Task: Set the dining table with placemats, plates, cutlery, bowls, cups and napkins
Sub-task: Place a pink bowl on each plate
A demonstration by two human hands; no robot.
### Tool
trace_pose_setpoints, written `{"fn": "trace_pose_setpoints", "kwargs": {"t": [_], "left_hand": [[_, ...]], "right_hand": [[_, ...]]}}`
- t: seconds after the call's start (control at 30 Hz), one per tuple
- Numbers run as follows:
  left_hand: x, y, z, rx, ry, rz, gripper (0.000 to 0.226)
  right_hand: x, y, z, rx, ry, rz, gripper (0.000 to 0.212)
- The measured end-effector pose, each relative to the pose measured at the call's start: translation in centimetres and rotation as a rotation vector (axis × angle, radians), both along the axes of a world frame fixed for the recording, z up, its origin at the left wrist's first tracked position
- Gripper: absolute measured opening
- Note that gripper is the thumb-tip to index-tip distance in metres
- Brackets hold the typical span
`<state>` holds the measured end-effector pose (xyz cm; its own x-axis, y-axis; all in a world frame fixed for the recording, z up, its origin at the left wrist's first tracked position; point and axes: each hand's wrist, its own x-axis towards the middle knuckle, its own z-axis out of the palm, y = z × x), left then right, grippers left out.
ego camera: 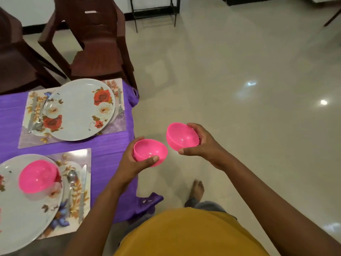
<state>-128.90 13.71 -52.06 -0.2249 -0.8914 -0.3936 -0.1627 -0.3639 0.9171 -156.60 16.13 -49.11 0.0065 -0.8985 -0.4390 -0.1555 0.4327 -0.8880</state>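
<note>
— Done so far? Two placemats, plates, cutlery on the tabletop [110, 145]; one pink bowl [37, 176] on the near plate [24, 215].

— Left? Far plate [77, 111] without bowl. Left hand [132, 163] and right hand [204, 143] each holding one pink bowl beside the edge. No cups or napkins visible.

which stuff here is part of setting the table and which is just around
Part of the job:
left hand holding a pink bowl
right hand holding a second pink bowl
third pink bowl on the near plate
far plate
placemats
spoon
knife
fork

Just around:
brown chairs
black metal stand
</note>
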Motion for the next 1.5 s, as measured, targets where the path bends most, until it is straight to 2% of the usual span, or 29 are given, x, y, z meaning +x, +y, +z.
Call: {"fn": "trace_pose_setpoints", "kwargs": {"t": [0.27,0.57,0.67,0.9,1.3,1.5], "left_hand": [[-10.1,0.7,0.5,-0.058,-0.065,0.131,0.099],[-14.1,-2.7,-0.1,-0.047,-0.128,0.186,0.108],[-15.3,-4.9,-0.3,-0.056,-0.151,0.202,0.103],[-17.1,-12.9,-1.1,-0.049,-0.124,0.237,0.103],[-14.8,-30.3,-0.1,-0.036,-0.139,0.226,0.117],[-14.2,-37.0,0.1,-0.056,-0.199,0.342,0.110]], "right_hand": [[-9.4,-3.2,0.6,-0.029,0.068,0.174,0.107],[-13.8,-7.6,0.4,-0.075,0.088,0.121,0.107],[-14.7,-10.1,0.2,-0.082,0.085,0.126,0.103],[-15.6,-19.3,-0.5,-0.085,0.117,0.173,0.109],[-13.3,-38.8,0.8,-0.107,0.119,0.223,0.099],[-11.2,-48.6,0.6,-0.114,0.102,0.330,0.094]]}}
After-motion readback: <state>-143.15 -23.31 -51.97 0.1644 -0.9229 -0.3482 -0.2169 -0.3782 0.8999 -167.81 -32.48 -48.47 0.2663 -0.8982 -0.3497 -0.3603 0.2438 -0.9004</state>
